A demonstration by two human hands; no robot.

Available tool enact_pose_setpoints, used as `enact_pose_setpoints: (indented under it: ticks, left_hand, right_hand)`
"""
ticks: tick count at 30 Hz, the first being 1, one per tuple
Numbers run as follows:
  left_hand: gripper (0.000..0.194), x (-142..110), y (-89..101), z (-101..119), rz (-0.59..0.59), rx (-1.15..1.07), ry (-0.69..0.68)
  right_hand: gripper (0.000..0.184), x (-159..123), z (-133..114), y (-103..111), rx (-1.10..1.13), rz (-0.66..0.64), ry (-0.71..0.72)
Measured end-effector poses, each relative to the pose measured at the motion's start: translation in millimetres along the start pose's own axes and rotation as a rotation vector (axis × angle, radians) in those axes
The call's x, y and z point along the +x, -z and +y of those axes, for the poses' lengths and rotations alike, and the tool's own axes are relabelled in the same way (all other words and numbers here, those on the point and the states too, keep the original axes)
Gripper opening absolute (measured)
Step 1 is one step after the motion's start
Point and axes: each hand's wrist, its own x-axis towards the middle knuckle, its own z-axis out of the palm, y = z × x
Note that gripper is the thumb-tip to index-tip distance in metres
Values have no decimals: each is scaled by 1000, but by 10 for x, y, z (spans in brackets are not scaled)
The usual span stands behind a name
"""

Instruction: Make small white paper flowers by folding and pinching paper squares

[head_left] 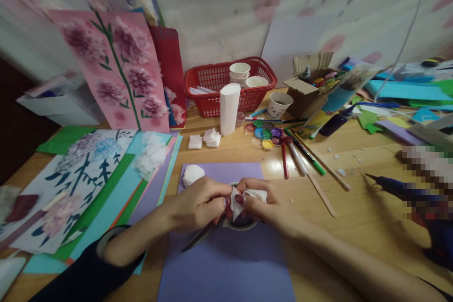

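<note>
My left hand [203, 202] pinches the edge of a small white tissue [235, 205] between thumb and forefinger. My right hand [264, 200] grips the same tissue, with a crumpled bunch of it inside the curled fingers. A dark pointed blade, apparently of scissors [201, 237], juts down and left from beneath my left hand; its handle is hidden. Below both hands is a round white-rimmed cup [241, 227], dark inside and partly covered. It stands on a purple sheet [226, 269]. A white tissue ball [193, 175] lies beside my left wrist.
Behind the sheet are folded tissue squares [212, 137], a white roll [229, 109] and a red basket [208, 104] with paper cups. Paint pots [264, 133], brushes [285, 160] and a wooden stick [322, 196] lie right. A glue gun [399, 188] sits far right; flower pictures [118, 71] stand left.
</note>
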Motion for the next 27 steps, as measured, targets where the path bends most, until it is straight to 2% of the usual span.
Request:
enact_pose_setpoints:
  ticks: [9,15,21,27]
  left_hand:
    - [28,17,-15,-3,5,-1,8]
    - [20,26,-48,13,39,37,10]
    - [29,28,-40,4,23,-33,1]
    - [25,34,-41,-7,29,-20,22]
  right_hand:
    - [40,-8,-7,8,-28,-15,-24]
    - [42,-1,-31,-6,-10,-6,-8]
    - [45,-12,-42,-14,-16,-17,-1]
    - [41,-10,-24,-1,-28,-18,6]
